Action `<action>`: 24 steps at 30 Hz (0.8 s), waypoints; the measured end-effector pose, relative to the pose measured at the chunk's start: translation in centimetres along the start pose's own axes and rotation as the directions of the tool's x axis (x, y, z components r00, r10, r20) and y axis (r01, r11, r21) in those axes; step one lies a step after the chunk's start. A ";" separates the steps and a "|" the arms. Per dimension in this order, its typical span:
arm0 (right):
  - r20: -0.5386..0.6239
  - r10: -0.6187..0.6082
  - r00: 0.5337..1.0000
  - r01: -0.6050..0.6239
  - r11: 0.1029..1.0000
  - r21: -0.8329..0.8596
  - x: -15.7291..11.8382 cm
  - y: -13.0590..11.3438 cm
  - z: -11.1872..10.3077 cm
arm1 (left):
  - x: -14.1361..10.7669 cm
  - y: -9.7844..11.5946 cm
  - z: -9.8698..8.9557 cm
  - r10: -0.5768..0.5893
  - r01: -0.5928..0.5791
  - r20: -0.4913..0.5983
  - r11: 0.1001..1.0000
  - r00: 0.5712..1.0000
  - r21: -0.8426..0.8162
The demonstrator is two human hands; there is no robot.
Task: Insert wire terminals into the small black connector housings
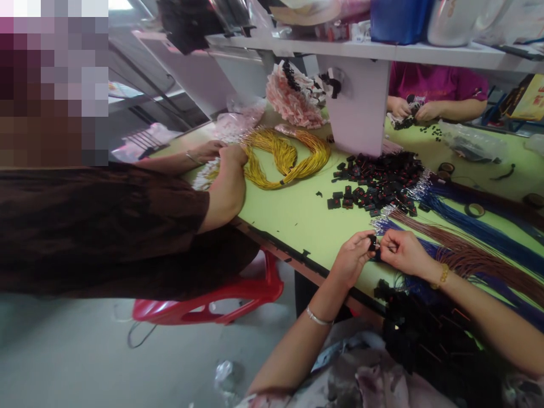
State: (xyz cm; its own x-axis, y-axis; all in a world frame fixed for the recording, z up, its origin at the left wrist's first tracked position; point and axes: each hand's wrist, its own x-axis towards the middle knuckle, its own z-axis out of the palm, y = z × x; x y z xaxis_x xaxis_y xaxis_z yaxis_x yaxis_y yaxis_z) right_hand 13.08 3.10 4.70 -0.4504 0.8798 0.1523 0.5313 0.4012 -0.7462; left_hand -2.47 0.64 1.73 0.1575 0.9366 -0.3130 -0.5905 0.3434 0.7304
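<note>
My left hand [355, 258] is closed on a small black plastic connector housing [372, 242], pinched between thumb and fingers above the table's near edge. My right hand [402, 249] meets it from the right, its fingertips pinched on what looks like a wire end at the housing; the wire is mostly hidden. Just beyond both hands lie brown wires [425, 226] and blue wires [450, 212] with silvery metal terminals [385, 218] at their tips. A pile of black connector housings [374, 178], some with red marks, spreads behind them. More black parts [429, 328] are heaped close to my body.
On the left a co-worker's hands [225, 153] handle yellow wires [306, 164]. Across the table another person's hands [419, 110] hold small black parts. A shelf [348, 50] and its upright panel [361, 107] stand over the table. A red stool [238, 292] is beside it.
</note>
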 end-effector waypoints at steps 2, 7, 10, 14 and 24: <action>0.000 -0.022 1.000 0.022 1.000 0.004 0.0 0.2 0.3 | -0.1 -0.4 0.1 0.053 -0.051 -0.033 0.997 0.998 0.051; 0.013 -0.085 0.996 0.085 0.996 0.005 -0.3 0.6 0.4 | -0.3 -1.0 0.2 0.101 -0.091 -0.064 0.986 0.993 0.143; 0.053 -0.093 0.994 0.093 0.996 0.008 -0.5 0.6 0.4 | -0.4 -1.0 0.2 0.108 -0.095 -0.101 0.987 0.989 0.127; 0.053 -0.063 0.997 0.063 0.998 -0.010 -0.9 0.4 0.7 | -0.5 -1.6 0.3 0.127 -0.106 -0.119 0.980 0.985 0.166; -0.039 0.215 0.976 -0.213 0.900 -0.381 1.9 5.9 -3.6 | -0.3 -1.0 -0.1 0.050 -0.029 -0.128 0.987 0.991 0.160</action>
State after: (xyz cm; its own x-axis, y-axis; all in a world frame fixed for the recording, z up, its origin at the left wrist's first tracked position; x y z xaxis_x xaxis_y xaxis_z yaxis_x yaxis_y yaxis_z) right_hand 17.96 8.03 2.92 -0.2973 0.9547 0.0132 0.8474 0.2703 -0.4570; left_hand -2.01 0.00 1.01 0.0251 0.9360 -0.3510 -0.4604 0.3225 0.8271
